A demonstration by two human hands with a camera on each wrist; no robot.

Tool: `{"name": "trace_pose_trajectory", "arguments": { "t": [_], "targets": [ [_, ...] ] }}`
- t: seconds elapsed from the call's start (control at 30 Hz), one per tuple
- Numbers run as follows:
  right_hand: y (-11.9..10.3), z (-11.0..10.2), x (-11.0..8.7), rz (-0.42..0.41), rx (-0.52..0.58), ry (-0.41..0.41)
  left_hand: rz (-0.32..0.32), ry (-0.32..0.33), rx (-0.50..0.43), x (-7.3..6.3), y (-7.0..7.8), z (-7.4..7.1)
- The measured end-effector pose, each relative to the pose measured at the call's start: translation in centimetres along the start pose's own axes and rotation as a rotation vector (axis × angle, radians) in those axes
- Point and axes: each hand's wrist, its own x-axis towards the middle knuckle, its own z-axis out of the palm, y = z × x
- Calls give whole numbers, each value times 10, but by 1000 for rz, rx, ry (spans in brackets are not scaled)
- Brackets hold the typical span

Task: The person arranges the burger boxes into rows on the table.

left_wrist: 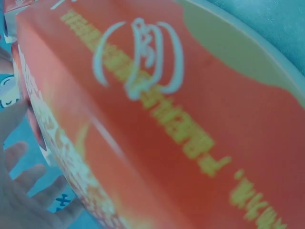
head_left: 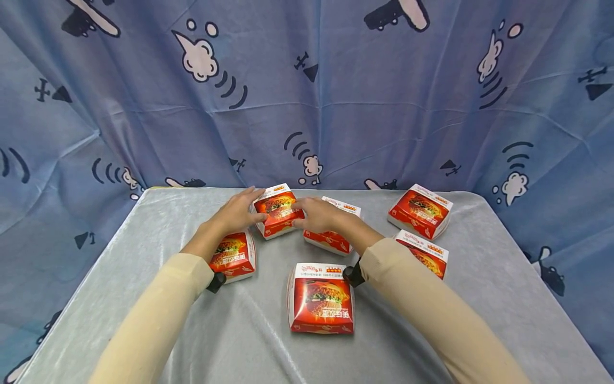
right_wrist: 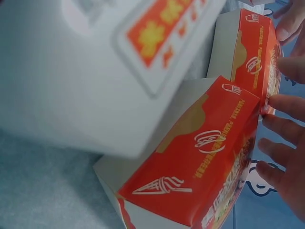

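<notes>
A red and white burger box (head_left: 278,209) near the table's back edge lies between the two hands. My left hand (head_left: 235,212) is at its left side, thumb pointing toward the box's front. From the right, my right hand (head_left: 317,214) reaches the same box with its fingertips at its edge. The fingers of both hands look extended and spread in the wrist views. Under the right hand and wrist a second burger box (head_left: 331,241) is partly hidden. A third burger box (head_left: 236,257) sits below the left wrist and fills much of the left wrist view.
One burger box (head_left: 321,298) lies front and centre, close to the right wrist strap. Two more, a back burger box (head_left: 421,210) and a nearer burger box (head_left: 424,253) partly behind the right sleeve, stand at the right. A blue patterned curtain (head_left: 268,106) hangs behind the grey-covered table (head_left: 230,341).
</notes>
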Motion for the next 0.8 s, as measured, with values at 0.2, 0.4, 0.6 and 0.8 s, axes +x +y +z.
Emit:
{"name": "trace_pose_trajectory", "arguments": {
  "t": [0.2, 0.4, 0.6, 0.8],
  "targets": [
    [0, 1, 0, -18, -34, 25, 3, -17, 14, 0, 1, 0],
    [-5, 4, -1, -5, -14, 85, -11, -10, 36, 2, 1, 1],
    [-12, 6, 0, -98, 46, 90, -34, 1, 57, 2, 3, 2],
    [-14, 10, 2, -110, 59, 31, -31, 14, 47, 2, 3, 3]
  ]
}}
